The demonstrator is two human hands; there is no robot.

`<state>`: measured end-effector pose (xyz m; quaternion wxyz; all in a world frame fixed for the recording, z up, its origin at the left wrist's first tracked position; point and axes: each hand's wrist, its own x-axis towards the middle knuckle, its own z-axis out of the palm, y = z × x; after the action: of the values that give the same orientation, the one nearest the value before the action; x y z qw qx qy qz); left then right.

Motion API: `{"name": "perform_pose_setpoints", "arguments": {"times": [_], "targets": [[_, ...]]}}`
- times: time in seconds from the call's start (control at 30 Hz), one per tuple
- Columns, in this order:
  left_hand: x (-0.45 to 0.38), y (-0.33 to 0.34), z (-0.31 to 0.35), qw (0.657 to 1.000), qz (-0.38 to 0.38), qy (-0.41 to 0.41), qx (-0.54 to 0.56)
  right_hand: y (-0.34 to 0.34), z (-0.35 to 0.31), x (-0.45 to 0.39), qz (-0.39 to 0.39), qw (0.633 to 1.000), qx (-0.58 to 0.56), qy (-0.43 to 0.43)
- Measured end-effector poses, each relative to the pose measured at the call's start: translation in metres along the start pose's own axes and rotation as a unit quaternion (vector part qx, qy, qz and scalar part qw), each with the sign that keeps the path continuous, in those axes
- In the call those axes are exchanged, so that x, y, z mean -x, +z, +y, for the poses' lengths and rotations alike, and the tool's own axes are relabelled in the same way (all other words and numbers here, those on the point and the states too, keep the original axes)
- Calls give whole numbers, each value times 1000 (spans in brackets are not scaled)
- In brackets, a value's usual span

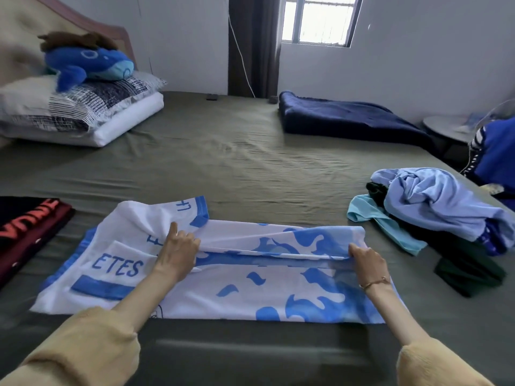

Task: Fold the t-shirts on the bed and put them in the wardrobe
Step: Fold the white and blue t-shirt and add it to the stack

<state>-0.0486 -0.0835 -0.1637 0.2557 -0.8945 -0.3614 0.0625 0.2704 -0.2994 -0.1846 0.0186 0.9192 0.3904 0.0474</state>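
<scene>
A white t-shirt with blue print (250,285) is spread flat near the front edge of the bed (223,162). A raised fold across its middle is pinched at one end by the left hand (178,250) and at the other by the right hand (367,259), the fingers of both curled on the cloth. A pile of unfolded clothes (434,213) is seen to the right, a folded dark shirt with red lettering (25,227) to the left, apart from it
</scene>
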Motion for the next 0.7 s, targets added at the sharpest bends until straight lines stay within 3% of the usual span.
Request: {"name": "perform_pose_setpoints", "arguments": {"times": [0.3,0.43,0.5,0.57,0.7], "targets": [[11,-4,20,996,0,-28,90,7,2,21,-1,999,6,37],[4,-2,38,964,10,3,266,5,-12,19,-5,1000,-7,-10],[3,-5,51,929,-29,25,368,5,-27,19,-50,994,-56,-78],[2,-9,65,910,-87,48,402,6,-47,21,-120,979,-74,-144],[-3,-7,87,920,-130,74,362,9,-65,22,-181,967,-82,-157]]}}
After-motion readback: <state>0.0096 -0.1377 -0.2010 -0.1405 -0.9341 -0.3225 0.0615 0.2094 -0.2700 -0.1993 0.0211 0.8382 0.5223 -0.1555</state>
